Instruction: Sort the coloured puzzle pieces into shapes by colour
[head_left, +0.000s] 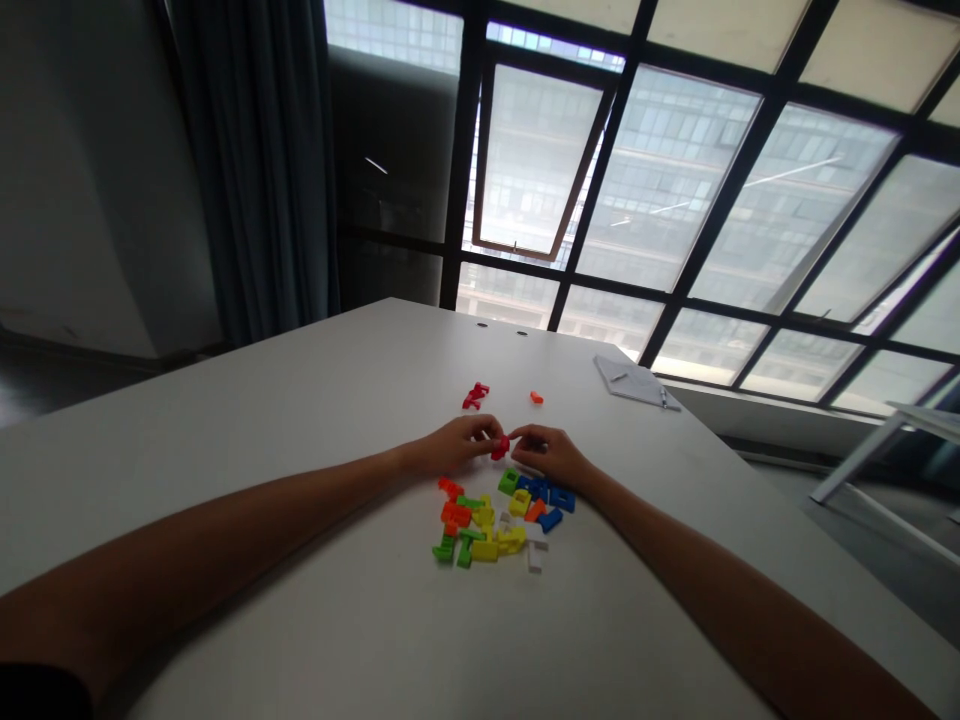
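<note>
In the head view, the left hand (474, 441) pinches a red block (501, 449) beyond the coloured pieces (484, 551); the right hand (553, 453) bends inward, forefinger and thumb parted beside it (contact, I cannot tell). Any writing on the paper pad (631, 379) is illegible.

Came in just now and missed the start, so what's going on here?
A person's left hand holds a small red piece at the white table, the right hand close beside it. Nearer the person lie pieces in several colours; farther off lie a red cluster and an orange piece.
</note>
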